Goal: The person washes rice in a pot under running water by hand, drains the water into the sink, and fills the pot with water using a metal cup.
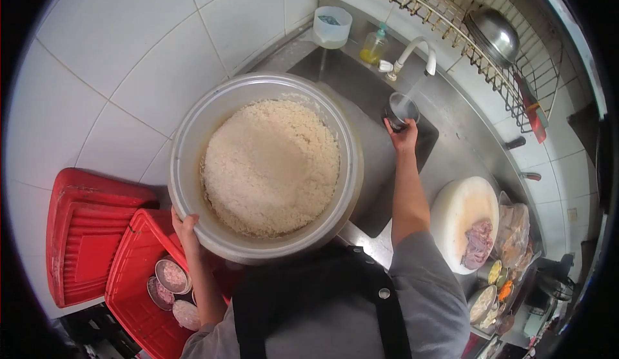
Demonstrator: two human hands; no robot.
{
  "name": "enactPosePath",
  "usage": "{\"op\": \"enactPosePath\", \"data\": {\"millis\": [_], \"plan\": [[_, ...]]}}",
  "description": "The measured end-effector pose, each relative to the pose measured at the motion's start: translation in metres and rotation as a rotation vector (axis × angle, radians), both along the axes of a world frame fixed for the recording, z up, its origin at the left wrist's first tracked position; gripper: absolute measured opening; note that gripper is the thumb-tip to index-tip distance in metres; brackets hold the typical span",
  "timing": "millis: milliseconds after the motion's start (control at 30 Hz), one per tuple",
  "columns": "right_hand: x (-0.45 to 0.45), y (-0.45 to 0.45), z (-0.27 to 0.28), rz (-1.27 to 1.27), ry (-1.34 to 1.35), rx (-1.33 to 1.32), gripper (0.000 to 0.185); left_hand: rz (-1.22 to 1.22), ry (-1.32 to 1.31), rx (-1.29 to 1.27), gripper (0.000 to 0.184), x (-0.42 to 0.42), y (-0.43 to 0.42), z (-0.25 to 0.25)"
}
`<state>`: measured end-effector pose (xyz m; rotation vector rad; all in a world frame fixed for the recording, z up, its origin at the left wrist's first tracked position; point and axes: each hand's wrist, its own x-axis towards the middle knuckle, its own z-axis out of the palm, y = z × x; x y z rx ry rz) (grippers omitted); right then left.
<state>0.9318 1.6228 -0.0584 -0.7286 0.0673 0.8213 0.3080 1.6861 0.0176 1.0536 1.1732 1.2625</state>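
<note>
A large metal pot (187,133) heaped with white rice (271,165) stands beside and partly over the sink (361,127). My left hand (186,229) grips the pot's rim at the lower left, thumb over the edge. Out over the sink, my right hand (405,136) is closed around a small dark metal cup (394,110). Water from the white faucet (412,48) runs into this cup. The rice is pale, with a smooth, slightly darker patch in its middle.
A red bin (132,281) with bowls of meat and its red lid (90,236) are at the left. Right of the sink, raw meat (478,244) lies on a round white cutting board (451,210). A soap bottle (374,44) stands behind, under a wire rack (445,27).
</note>
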Motion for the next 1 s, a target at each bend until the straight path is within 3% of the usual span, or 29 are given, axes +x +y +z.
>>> {"op": "enactPosePath", "data": {"millis": [100,200,400,567,1000], "plan": [[-0.012,-0.003,0.013,-0.057,0.000,0.018,0.048,0.005,-0.005,-0.005,0.059,0.004,0.000,0.004],[0.007,-0.004,-0.012,-0.030,-0.024,0.072,0.057,0.029,-0.046,0.012,0.059,0.012,-0.003,0.012],[0.001,-0.007,0.005,-0.105,-0.045,0.031,0.047,-0.004,-0.010,0.009,0.058,0.011,-0.002,0.014],[0.002,-0.006,0.008,-0.043,0.010,-0.017,0.062,0.018,0.020,0.001,0.055,0.005,0.001,0.005],[-0.003,0.001,0.012,-0.033,0.014,0.019,0.070,0.014,0.034,0.019,0.062,0.006,0.003,0.009]]}}
